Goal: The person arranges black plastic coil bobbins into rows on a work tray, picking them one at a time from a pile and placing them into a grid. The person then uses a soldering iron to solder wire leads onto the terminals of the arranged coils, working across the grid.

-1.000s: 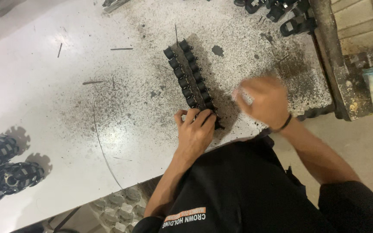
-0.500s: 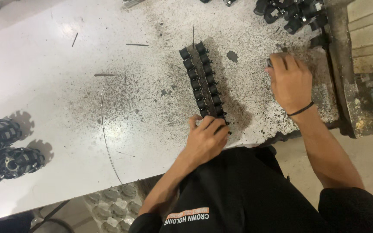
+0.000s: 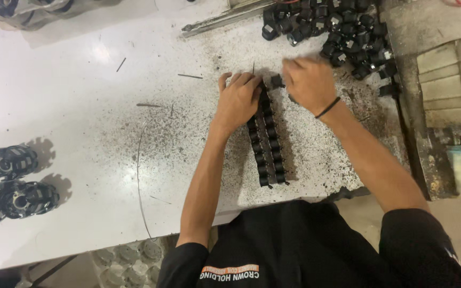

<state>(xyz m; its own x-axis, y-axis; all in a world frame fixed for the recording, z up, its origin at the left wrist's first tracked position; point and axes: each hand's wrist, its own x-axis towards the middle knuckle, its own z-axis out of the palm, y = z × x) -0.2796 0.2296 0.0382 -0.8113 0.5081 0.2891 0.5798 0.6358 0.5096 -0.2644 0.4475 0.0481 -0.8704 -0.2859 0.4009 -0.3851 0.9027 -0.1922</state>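
A double row of small black parts (image 3: 267, 144) is laid on the white table (image 3: 81, 106), with its long axis running from the near edge, just in front of the person's body, away toward the far edge, tilted slightly left at the far end. The row's far end is covered by the left hand (image 3: 238, 98), which is pressed flat with its fingers together along the row's left side; whether any part is pinched beneath it cannot be told. Just to the right of that end, the right hand (image 3: 308, 82) is held with its fingers curled, and 1 loose black part (image 3: 277, 81) is seen at its fingertips, apparently pinched, though the contact itself is hidden by the knuckles. That part lies immediately right of the row's far end, so the gap between them is very small and the right hand is the nearer one.

The heap of black parts (image 3: 342, 32) lies near the far right corner, well apart from the row and beyond the right hand. 3 black wheel-like assemblies (image 3: 12, 184) rest near the left edge. Thin metal pins (image 3: 148, 105) and dark grit are scattered over the surface. The top of the heap is cut off by the frame, and the far end of the row is hidden under the left palm.
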